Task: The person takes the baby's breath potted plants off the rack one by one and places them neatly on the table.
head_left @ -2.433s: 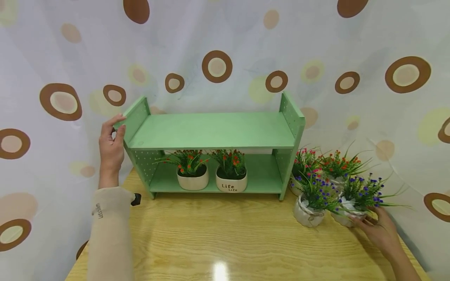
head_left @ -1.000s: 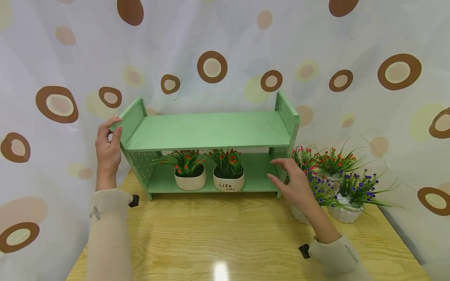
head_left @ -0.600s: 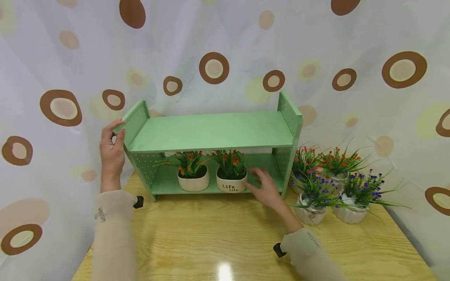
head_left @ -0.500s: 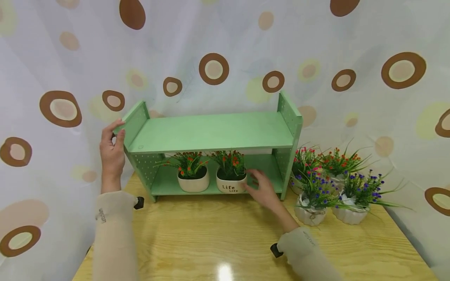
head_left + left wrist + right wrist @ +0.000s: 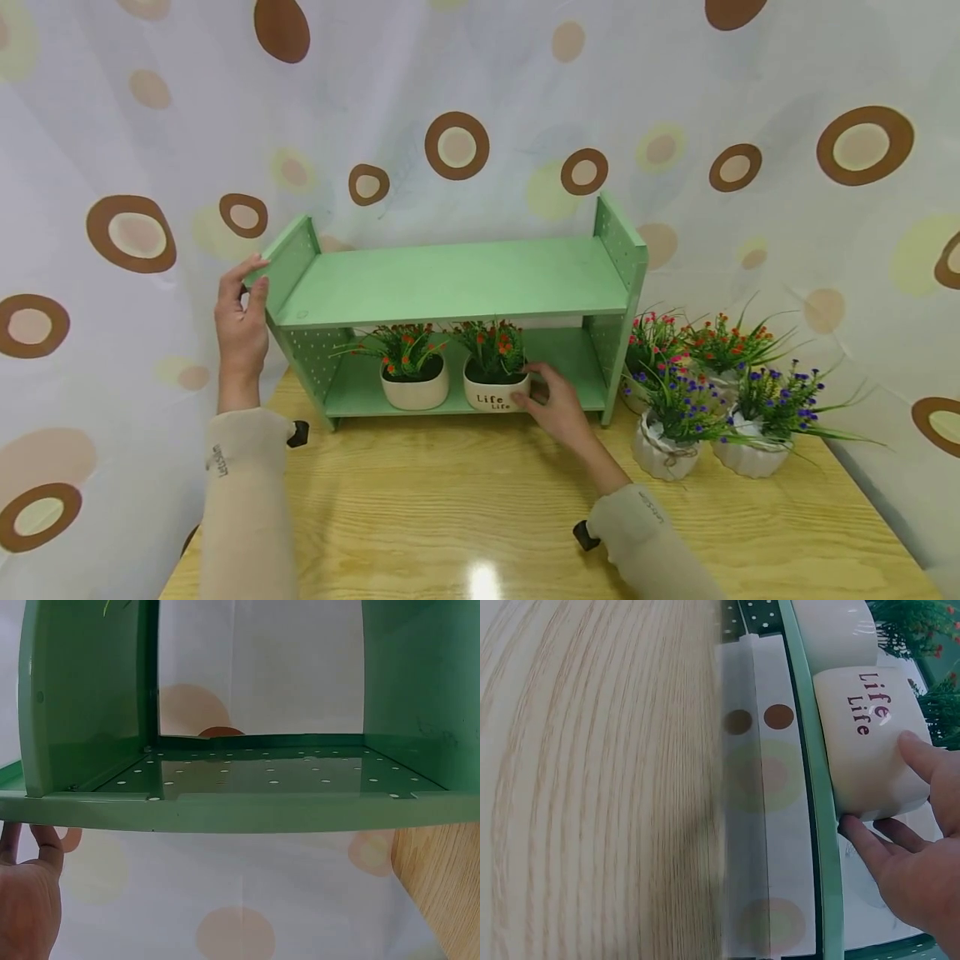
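A green two-tier shelf [image 5: 457, 279] stands on the wooden table. My left hand [image 5: 242, 325] grips its left side panel near the top; in the left wrist view only part of that hand [image 5: 30, 900] shows, against the panel's outer face. On the lower tier sit two cream flower pots with red flowers. The right pot [image 5: 491, 393] bears the words "Life Life". My right hand [image 5: 557, 408] holds this pot by its right end, thumb on the front and fingers at the side. In the right wrist view, the thumb [image 5: 922, 756] presses on the lettered pot [image 5: 866, 761].
Left of the lettered pot is the other cream pot [image 5: 415, 392]. Right of the shelf stand several white pots with pink, orange and blue flowers [image 5: 667, 450]. A spotted curtain [image 5: 487, 83] hangs behind. The table [image 5: 420, 508] extends in front of the shelf.
My right hand has left the blue-flowered pot at the right, moved left to the lower tier and taken hold of the lettered pot. My left hand stays on the shelf.
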The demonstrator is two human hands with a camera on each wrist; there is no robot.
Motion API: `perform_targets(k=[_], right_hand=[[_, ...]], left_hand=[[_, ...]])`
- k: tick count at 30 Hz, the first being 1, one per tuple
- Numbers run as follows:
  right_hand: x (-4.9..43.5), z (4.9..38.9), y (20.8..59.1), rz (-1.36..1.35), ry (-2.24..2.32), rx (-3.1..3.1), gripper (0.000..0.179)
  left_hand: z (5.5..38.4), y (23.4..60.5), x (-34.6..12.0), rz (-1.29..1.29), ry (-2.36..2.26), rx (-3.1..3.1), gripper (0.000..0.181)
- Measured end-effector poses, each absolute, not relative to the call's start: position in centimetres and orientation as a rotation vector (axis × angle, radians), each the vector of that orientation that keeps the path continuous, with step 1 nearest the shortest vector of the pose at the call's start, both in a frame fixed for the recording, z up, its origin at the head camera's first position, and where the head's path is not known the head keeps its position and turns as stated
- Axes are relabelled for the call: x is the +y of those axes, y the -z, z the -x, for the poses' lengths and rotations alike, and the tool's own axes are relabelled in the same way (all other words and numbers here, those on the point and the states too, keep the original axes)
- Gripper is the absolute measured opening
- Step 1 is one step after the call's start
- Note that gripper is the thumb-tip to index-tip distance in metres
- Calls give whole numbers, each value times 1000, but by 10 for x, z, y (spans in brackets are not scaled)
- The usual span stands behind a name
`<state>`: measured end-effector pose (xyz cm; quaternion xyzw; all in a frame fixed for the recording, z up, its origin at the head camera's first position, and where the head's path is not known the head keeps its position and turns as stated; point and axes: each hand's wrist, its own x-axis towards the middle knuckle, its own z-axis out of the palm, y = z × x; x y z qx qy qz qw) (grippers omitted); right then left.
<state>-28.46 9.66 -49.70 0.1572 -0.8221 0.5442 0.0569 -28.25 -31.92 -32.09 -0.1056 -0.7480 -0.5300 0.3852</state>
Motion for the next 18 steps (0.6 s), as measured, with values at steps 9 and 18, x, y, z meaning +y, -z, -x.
perform_targets(k=[9,18], right_hand=[[100,282,496,-426,-1729,-2497,43],[117,270,491,-393,-1756,-2481,42]], left_hand=[[281,321,-320,263,1354,-1907,31],[284,322,-321,292,1358,-1882,31]])
